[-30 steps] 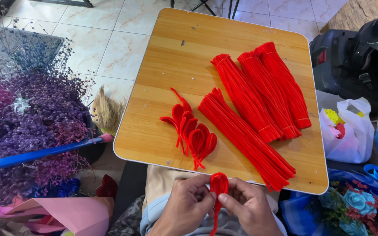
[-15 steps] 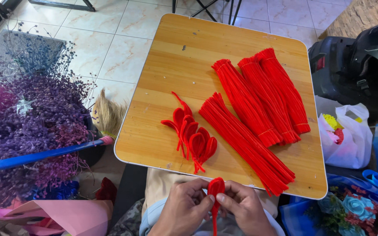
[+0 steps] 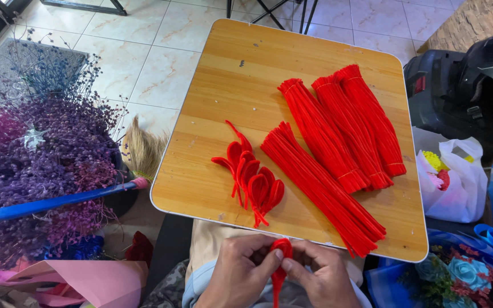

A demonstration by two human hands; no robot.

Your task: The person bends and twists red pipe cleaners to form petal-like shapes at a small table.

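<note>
Left hand: the left hand (image 3: 241,274) was closed, thumb and fingertips pinching the red loop (image 3: 281,251) from its left side.
Right hand: the right hand (image 3: 320,274) was closed on the same loop from the right, fingertips meeting the left hand's.
Loop: one bent red fuzzy wire, held below the counter's near edge, over the lap; its tail hung down between the two hands.
Counter: one wooden counter (image 3: 246,85) with rounded corners; the far half and the left strip lay bare.
Near edge: both hands sat just off it, apart from the wood.
Finished loops: a cluster of red loops (image 3: 252,177), roughly seven though they overlapped too much for a sure count, lay near the front edge, left of centre.
Bundles: four bundles of straight red wires (image 3: 338,142) lay fanned on the right half; the nearest one reached almost to the front right corner.
Left side: purple dried flowers (image 3: 35,154) and one blue pole (image 3: 52,202) crowded that edge.
Right side: one white plastic bag (image 3: 457,182) and a dark case (image 3: 463,85) stood close by.
</note>
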